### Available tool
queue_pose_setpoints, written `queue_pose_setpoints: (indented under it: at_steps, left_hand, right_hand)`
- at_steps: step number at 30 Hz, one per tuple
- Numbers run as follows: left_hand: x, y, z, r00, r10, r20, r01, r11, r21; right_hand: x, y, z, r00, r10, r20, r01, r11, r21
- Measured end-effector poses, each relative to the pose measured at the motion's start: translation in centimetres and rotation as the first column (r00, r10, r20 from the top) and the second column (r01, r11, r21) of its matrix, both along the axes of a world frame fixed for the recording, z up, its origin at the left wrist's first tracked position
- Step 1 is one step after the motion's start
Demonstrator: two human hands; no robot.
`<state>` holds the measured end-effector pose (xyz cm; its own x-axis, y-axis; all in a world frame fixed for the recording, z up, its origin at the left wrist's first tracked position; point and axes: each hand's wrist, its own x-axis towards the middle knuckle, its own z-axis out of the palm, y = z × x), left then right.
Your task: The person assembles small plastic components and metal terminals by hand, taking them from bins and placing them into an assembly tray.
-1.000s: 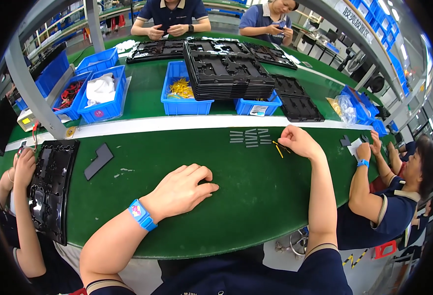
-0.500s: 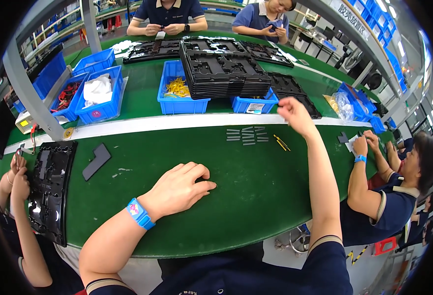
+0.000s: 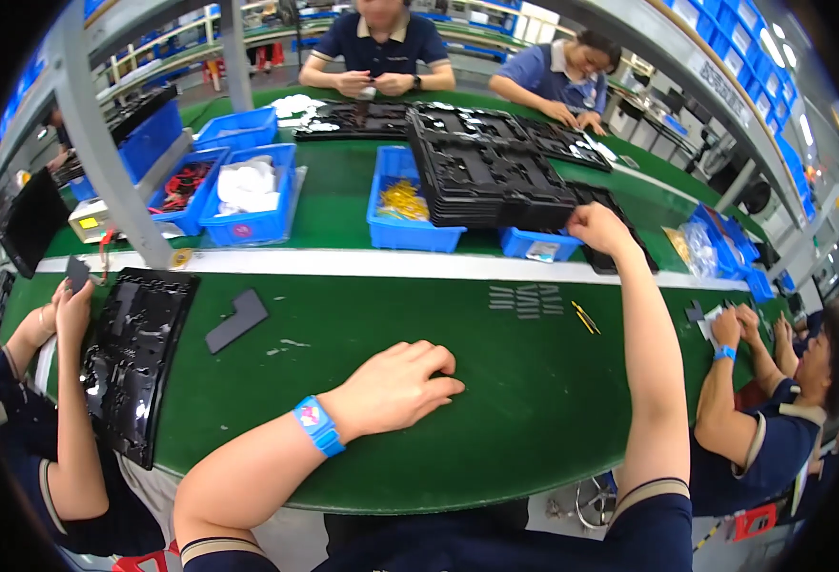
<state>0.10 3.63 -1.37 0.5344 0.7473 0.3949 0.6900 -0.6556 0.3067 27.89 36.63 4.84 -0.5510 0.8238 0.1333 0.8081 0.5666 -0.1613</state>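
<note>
Steel posts and shelves of blue boxes surround a long green worktable, with people seated around it. A white strip (image 3: 343, 260) runs along the far edge of the near tabletop (image 3: 505, 434), parting it from another green surface beyond.

The person's left hand (image 3: 395, 383) rests on the tabletop toward its near edge, palm down, fingers loosely curled and thumb a little apart; nothing shows in its grasp. A blue wristband (image 3: 319, 426) circles that wrist. The right hand (image 3: 600, 230) reaches past the white strip to the near right corner of a stack of black trays (image 3: 495, 181), above the right end of a small blue bin (image 3: 516, 244). Its fingers are bent together, nearly closed; whether they hold or touch anything cannot be told.

Near the tabletop's far edge lie short grey strips (image 3: 527, 303) in three columns, with yellow-and-black tweezers (image 3: 586, 317) just to their right. Toward the left edge, a dark L-shaped piece (image 3: 235, 322) lies flat beside a single black tray (image 3: 138, 362).

Beyond the white strip, left of the stack, a blue bin (image 3: 415, 237) holds yellow pieces. At the left edge, a co-worker's hand (image 3: 72, 307) grips a dark flat piece (image 3: 77, 273).
</note>
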Motion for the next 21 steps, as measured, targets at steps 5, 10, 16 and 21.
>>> queue_pose_setpoints:
  at_steps: [5, 10, 16, 21]
  left_hand:
    - [0.1, -0.3, -0.2, 1.000, 0.017, -0.013, -0.017, 1.000, 0.017]
    - [0.0, -0.4, -0.2, 0.999, 0.023, -0.024, -0.022, 1.000, 0.007]
    - [0.2, 0.3, 0.0, 1.000, 0.007, -0.015, -0.006, 1.000, 0.020]
    - [-0.3, 0.2, -0.1, 0.998, 0.061, -0.013, -0.060, 0.998, 0.018]
  right_hand:
    - [-0.1, -2.1, -0.6, 0.989, -0.111, -0.103, 0.125, 0.981, 0.148]
    - [3.3, -6.4, -1.3, 0.927, 0.014, -0.376, 0.065, 0.979, 0.195]
    - [5.2, -8.6, -0.3, 0.994, 0.092, -0.051, -0.095, 0.994, -0.061]
    - [-0.3, -3.2, 0.5, 0.947, 0.029, -0.319, 0.006, 0.994, 0.110]
